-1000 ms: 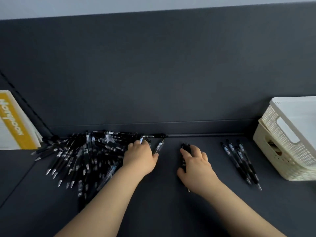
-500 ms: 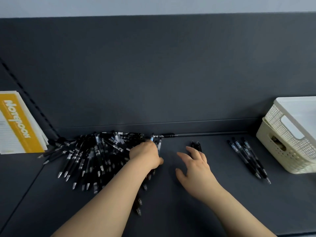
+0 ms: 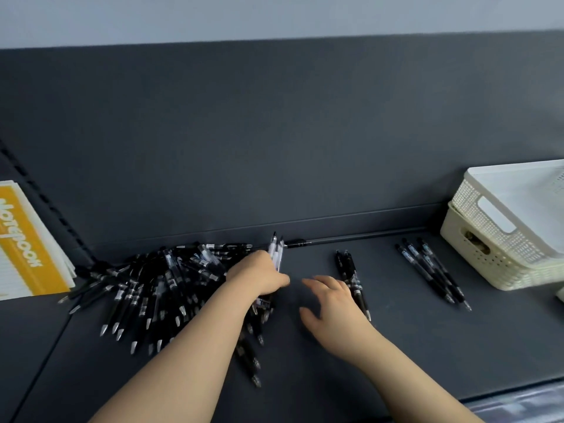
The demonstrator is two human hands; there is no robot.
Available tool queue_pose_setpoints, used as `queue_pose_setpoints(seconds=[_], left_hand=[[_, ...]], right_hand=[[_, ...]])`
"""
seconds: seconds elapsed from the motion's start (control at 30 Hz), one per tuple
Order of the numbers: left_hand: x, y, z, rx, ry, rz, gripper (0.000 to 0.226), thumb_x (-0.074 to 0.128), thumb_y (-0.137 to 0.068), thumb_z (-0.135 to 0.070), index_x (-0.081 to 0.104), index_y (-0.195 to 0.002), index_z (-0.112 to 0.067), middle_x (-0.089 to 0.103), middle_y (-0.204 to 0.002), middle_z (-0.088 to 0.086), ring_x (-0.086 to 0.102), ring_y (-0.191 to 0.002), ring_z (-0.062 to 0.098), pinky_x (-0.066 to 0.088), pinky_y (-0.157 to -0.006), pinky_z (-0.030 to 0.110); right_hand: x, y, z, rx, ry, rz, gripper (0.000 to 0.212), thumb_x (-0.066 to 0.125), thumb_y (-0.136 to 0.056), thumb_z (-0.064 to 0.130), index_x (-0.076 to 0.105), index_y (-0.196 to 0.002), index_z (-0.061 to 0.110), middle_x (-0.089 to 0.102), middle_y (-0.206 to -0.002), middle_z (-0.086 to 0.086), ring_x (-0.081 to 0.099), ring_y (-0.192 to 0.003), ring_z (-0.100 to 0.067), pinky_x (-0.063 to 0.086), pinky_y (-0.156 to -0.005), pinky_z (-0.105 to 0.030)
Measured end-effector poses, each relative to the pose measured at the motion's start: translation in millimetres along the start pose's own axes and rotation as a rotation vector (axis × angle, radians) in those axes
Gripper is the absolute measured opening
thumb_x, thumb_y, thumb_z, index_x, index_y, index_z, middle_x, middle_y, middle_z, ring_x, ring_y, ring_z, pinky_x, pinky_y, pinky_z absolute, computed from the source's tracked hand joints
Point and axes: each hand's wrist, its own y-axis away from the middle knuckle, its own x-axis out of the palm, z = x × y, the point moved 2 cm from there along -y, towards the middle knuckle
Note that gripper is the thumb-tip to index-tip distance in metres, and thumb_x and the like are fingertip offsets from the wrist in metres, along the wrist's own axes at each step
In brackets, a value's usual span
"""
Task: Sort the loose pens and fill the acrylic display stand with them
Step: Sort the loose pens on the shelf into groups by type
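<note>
A big loose pile of black pens (image 3: 158, 282) covers the left half of the dark shelf. My left hand (image 3: 259, 274) is at the pile's right edge, closed around a small bunch of pens (image 3: 276, 253) whose clear ends stick up past my fingers. My right hand (image 3: 328, 303) hovers just to the right, fingers spread and holding nothing. Two black pens (image 3: 351, 277) lie side by side beside my right hand. Three more pens (image 3: 430, 270) lie in a row further right. No acrylic stand is in view.
Cream perforated baskets (image 3: 500, 239), stacked with a lid, sit at the right end of the shelf. A yellow and white notebook stack (image 3: 27, 242) leans at the far left. A dark back panel (image 3: 274, 141) rises behind the shelf. The shelf's front edge (image 3: 503, 389) runs lower right.
My left hand has gathered a few pens from the pile and lifted their ends. My right hand came off the pair of pens and opened, drifting left toward my left hand.
</note>
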Motion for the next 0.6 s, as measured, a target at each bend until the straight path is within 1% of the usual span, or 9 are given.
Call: queue_pose_setpoints(seconds=[0.1, 0.17, 0.2, 0.27, 0.33, 0.4, 0.5, 0.53, 0.6], left_hand=[[-8.5, 1.5, 6.9, 0.041, 0.457, -0.035, 0.019, 0.061, -0.077, -0.020, 0.047, -0.066, -0.014, 0.043, -0.062, 0.000, 0.041, -0.057, 0.018, 0.028, -0.054, 0.028], [-15.6, 7.9, 7.3, 0.085, 0.640, -0.039, 0.022, 0.058, -0.085, -0.018, 0.044, -0.069, -0.013, 0.035, -0.060, 0.002, 0.031, -0.057, 0.018, 0.023, -0.055, 0.029], [-18.7, 12.6, 4.8, 0.110, 0.723, -0.027, 0.020, 0.058, -0.088, -0.019, 0.046, -0.073, -0.012, 0.034, -0.063, 0.004, 0.031, -0.060, 0.018, 0.023, -0.057, 0.029], [-22.4, 24.1, -5.6, 0.150, 0.895, 0.030, 0.014, 0.058, -0.091, -0.017, 0.055, -0.079, -0.012, 0.047, -0.075, 0.004, 0.043, -0.071, 0.017, 0.033, -0.064, 0.029], [-20.7, 34.1, -18.0, 0.167, 1.047, 0.103, 0.008, 0.059, -0.092, -0.016, 0.062, -0.085, -0.013, 0.060, -0.088, 0.001, 0.055, -0.088, 0.013, 0.040, -0.081, 0.028], [-14.0, 42.8, -32.6, 0.178, 1.122, 0.168, 0.008, 0.058, -0.092, -0.015, 0.064, -0.088, -0.011, 0.065, -0.088, 0.004, 0.060, -0.089, 0.017, 0.044, -0.085, 0.032], [4.9, 54.0, -53.6, 0.157, 1.140, 0.208, 0.015, 0.053, -0.095, -0.020, 0.063, -0.086, -0.013, 0.069, -0.077, 0.000, 0.064, -0.075, 0.015, 0.047, -0.066, 0.027], [13.4, 56.7, -61.7, 0.150, 1.127, 0.219, 0.017, 0.052, -0.096, -0.024, 0.064, -0.088, -0.014, 0.071, -0.079, 0.000, 0.065, -0.078, 0.014, 0.047, -0.068, 0.026], [30.9, 60.3, -78.3, 0.162, 1.056, 0.253, 0.028, 0.050, -0.096, -0.036, 0.065, -0.097, -0.013, 0.072, -0.095, 0.003, 0.065, -0.093, 0.015, 0.048, -0.083, 0.027]], right_hand=[[-4.4, 2.1, -4.4, -0.010, -0.062, -0.034, 0.054, 0.048, -0.093, 0.029, 0.032, -0.144, 0.019, 0.033, -0.146, 0.005, 0.025, -0.136, -0.015, 0.021, -0.102, -0.015], [-9.4, 2.0, -4.4, -0.024, -0.173, -0.071, 0.052, 0.048, -0.094, 0.026, 0.034, -0.143, 0.017, 0.039, -0.144, 0.004, 0.033, -0.133, -0.010, 0.023, -0.102, -0.012], [-12.7, 2.1, -2.9, -0.022, -0.251, -0.089, 0.050, 0.048, -0.095, 0.024, 0.035, -0.142, 0.018, 0.042, -0.142, 0.005, 0.039, -0.129, -0.006, 0.026, -0.100, -0.010], [-20.4, 2.5, 1.6, -0.020, -0.415, -0.126, 0.049, 0.048, -0.095, 0.022, 0.035, -0.142, 0.021, 0.049, -0.134, 0.012, 0.049, -0.114, 0.004, 0.031, -0.092, -0.002], [-28.4, 4.4, 6.6, -0.046, -0.510, -0.145, 0.050, 0.049, -0.095, 0.022, 0.034, -0.142, 0.025, 0.051, -0.123, 0.018, 0.050, -0.103, 0.012, 0.032, -0.084, 0.005], [-36.6, 8.6, 7.9, -0.091, -0.515, -0.143, 0.048, 0.051, -0.094, 0.024, 0.036, -0.139, 0.032, 0.055, -0.114, 0.022, 0.054, -0.099, 0.010, 0.035, -0.081, 0.003], [-42.6, 13.6, 2.6, -0.123, -0.446, -0.134, 0.031, 0.053, -0.091, 0.019, 0.046, -0.117, 0.034, 0.061, -0.085, 0.020, 0.056, -0.075, 0.004, 0.040, -0.064, -0.009], [-43.1, 14.6, -2.2, -0.109, -0.416, -0.136, 0.030, 0.053, -0.090, 0.018, 0.045, -0.115, 0.031, 0.059, -0.082, 0.018, 0.055, -0.072, 0.002, 0.039, -0.061, -0.010], [-44.6, 17.1, -15.7, -0.069, -0.372, -0.134, 0.035, 0.052, -0.088, 0.016, 0.041, -0.121, 0.025, 0.058, -0.085, 0.013, 0.054, -0.073, 0.000, 0.039, -0.058, -0.012]])
